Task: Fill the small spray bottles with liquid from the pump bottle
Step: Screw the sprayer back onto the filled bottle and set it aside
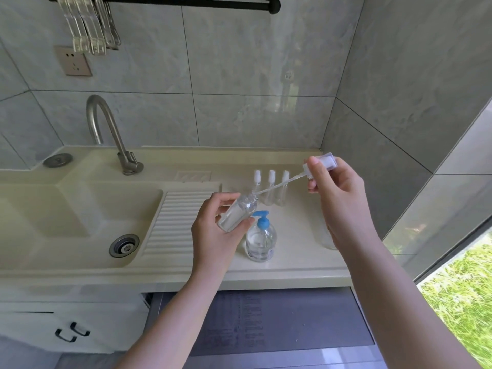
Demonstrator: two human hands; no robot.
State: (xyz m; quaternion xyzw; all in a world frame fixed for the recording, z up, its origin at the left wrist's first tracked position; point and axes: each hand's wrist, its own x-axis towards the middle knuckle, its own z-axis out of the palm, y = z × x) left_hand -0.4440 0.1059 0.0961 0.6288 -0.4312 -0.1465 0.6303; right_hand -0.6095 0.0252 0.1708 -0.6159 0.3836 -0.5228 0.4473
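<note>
At frame centre, left hand (213,230) grips a spray bottle (237,215) (tilted); right hand (338,187) pinches its sprayer head (318,166).

Both bare arms reach up from the bottom edge, the left one lower and the right one higher. The left hand (217,230) curls its fingers and thumb around a small spray bottle (237,214), holding it tilted. The right hand (336,190) is raised up and to the right, and its thumb and fingers pinch the spray cap (319,166).
</note>
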